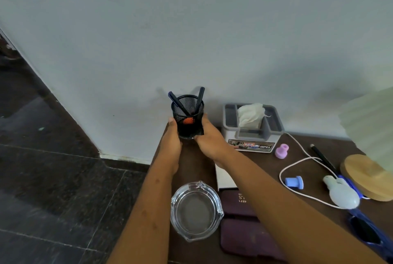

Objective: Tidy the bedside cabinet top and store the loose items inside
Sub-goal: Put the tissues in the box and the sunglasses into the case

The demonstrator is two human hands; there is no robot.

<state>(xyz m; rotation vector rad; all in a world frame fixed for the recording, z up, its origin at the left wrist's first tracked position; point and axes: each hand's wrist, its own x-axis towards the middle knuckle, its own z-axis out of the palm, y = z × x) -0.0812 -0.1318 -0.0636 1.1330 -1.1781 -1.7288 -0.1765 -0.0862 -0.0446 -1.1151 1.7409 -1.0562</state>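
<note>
A black mesh pen holder (188, 115) with two dark pens and something orange inside stands at the back left corner of the dark wooden cabinet top (263, 164). My left hand (172, 142) grips its left side and my right hand (209, 138) grips its right side. A clear glass ashtray (196, 210) sits near the front left. A purple case (244, 229) and a white notepad (225, 178) lie under my right forearm. A pink piece (282, 151), a blue piece (294, 182) and a black pen (322, 157) lie loose.
A grey tissue box (253, 127) stands against the wall. A white cable (297, 164) loops to a pale switch (342, 193). A lamp with a wooden base (368, 176) stands at right. Blue sunglasses (368, 232) lie at the front right. Dark floor tiles lie to the left.
</note>
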